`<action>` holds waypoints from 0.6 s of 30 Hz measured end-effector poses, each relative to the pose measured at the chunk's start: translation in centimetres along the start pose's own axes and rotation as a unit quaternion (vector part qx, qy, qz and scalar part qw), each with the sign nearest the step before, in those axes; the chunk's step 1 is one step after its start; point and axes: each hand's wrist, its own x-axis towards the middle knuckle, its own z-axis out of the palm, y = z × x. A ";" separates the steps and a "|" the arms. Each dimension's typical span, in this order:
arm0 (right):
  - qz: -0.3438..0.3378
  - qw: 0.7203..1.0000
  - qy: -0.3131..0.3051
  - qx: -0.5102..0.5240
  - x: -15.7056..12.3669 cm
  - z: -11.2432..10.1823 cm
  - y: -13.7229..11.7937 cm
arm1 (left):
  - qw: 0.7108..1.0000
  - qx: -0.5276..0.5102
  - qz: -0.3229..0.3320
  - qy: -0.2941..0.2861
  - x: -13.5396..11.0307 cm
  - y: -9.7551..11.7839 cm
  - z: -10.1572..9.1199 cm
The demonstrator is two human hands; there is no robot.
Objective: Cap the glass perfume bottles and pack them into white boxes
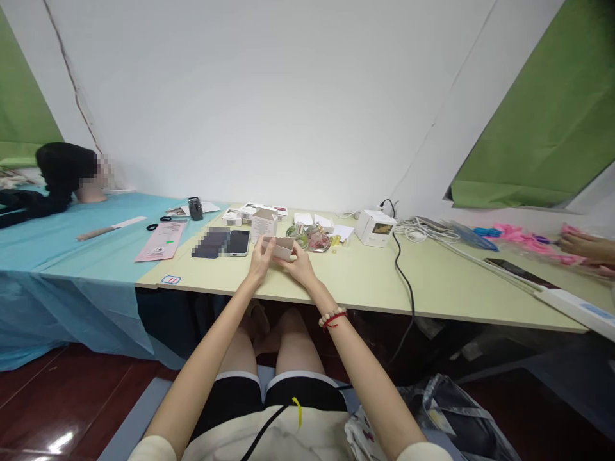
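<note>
Counter (365, 282), pale yellow-green, set against white wall (288, 96); green curtain (542, 115) upper R, blue-draped table (72, 256) adjoining at L. Centre, nr front edge: small tan box (280, 248) held just above counter, left hand (258, 259) fingers closed on its L end, right hand (300, 266) fingers closed on its R end. Behind box: phone (239, 242), white carton (264, 224), glass dish (314, 239). Black cable (403, 275) crosses counter at R; another person's hand (583, 246) far R.

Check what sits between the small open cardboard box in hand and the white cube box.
Head view: a round clear dish of pinkish bits and a flat white card lie between the small open cardboard box and the white cube box.
</note>
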 end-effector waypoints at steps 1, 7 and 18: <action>0.002 1.000 -0.008 -0.005 0.0 0.0 0.0 | 1.000 -0.004 0.000 0.004 0.1 -0.1 0.0; -0.001 1.000 -0.004 -0.028 -0.1 0.0 -0.1 | 1.000 0.007 -0.001 0.018 0.3 -0.6 0.1; 0.002 0.997 -0.047 -0.063 -0.4 0.0 -0.3 | 0.999 -0.014 0.016 0.048 0.7 -2.2 -0.2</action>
